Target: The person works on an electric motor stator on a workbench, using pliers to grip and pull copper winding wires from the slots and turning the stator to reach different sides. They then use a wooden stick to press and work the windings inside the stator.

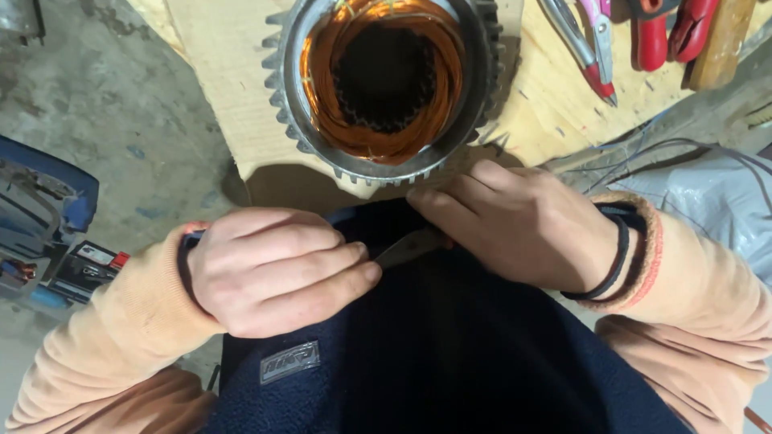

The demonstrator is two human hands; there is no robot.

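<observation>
Thin flat tool [406, 247], metal-looking, sits mid-frame between your two hands, right over the dark fleece on your lap. Left hand [273, 269] is curled into a near fist, fingers [322, 265] wrapped closed around one end. Right hand [523, 229] is bent over the other end, fingers pinched shut on or right at it; the exact contact isn't visible.

Risks, my read:
- You're working the tool against your body. If it's a blade and it slips, it goes into the fleece or your left knuckles.
- Motor stator [382, 80] with copper windings sits just above your hands, overhanging the edge of the wooden counter [555, 112]. A knock from your right knuckles could tip it or nick the winding enamel.
- Pliers [591, 48] and the red-handled tools [671, 32] at upper right lie close to the counter edge.

Can't make out:
- The tool's tip and handle, both buried in your hands.
- Stator top, cut off by the frame.
- Blue case [44, 213] at left, contents unclear.
- Thin wires [643, 153] at right run out of frame.
</observation>
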